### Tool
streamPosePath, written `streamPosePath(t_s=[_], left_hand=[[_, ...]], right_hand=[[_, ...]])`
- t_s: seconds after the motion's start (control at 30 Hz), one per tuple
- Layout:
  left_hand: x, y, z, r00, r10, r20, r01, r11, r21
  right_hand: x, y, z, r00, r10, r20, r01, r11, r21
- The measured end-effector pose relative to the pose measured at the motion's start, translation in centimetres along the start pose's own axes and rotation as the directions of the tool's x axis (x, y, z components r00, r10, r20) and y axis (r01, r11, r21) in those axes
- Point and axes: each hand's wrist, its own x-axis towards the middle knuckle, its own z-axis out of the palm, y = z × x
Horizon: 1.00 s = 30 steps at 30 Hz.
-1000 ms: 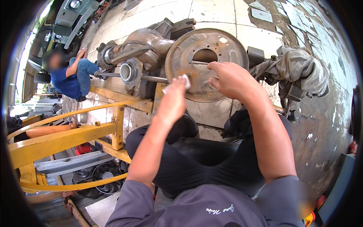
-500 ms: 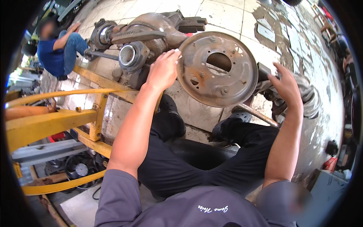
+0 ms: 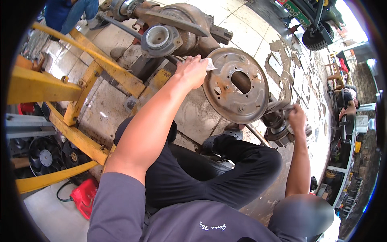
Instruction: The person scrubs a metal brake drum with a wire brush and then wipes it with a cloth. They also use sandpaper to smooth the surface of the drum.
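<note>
A round, rust-stained brake backing plate (image 3: 221, 103) with a large centre hole stands tilted in front of me. At its upper left rim is my left hand (image 3: 192, 71), fingers closed on a small white piece (image 3: 211, 64), perhaps paper or cloth. On the plate's other side my right hand (image 3: 297, 119) is closed on what looks like a grey rag (image 3: 281, 105), bunched by the axle end. Below the rag shows a dark hub (image 3: 277, 128). Behind the plate lies the axle housing (image 3: 183, 24), with a flanged metal hub (image 3: 157, 37) beside it.
A yellow metal frame (image 3: 86, 88) crosses the left side, with black fans (image 3: 45, 157) and a red container (image 3: 85, 197) below. A metal rod (image 3: 257, 134) lies near my knee. At far left a person in jeans (image 3: 82, 14) sits. Broken tiles (image 3: 278, 64) lie at right.
My right hand, open before, has closed on the grey rag, and the dark hub beneath now shows. My left hand stays by the rim with the white piece. My view has turned right.
</note>
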Motion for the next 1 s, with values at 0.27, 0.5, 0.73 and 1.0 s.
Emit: streamPosePath(t_s=[0.27,0.5,0.73,1.0], left_hand=[[0.6,-0.3,-0.6,0.995,-0.102,0.018,0.103,0.993,-0.058],[0.7,-0.8,-1.2,0.98,-0.176,0.094,0.177,0.984,-0.012],[1.2,-1.1,-0.8,0.977,-0.184,0.111,0.182,0.983,0.025],[1.0,-0.9,-1.2,0.968,-0.237,0.084,0.231,0.97,0.081]], right_hand=[[-0.2,-16.7,-3.6,0.898,-0.39,-0.204,0.436,0.72,0.54],[-3.7,-26.5,7.5,0.707,-0.708,0.006,0.691,0.692,0.212],[-5.3,-25.9,9.9,0.706,-0.699,-0.116,0.705,0.677,0.211],[-2.1,-27.2,7.3,0.792,-0.553,0.258,0.518,0.833,0.196]])
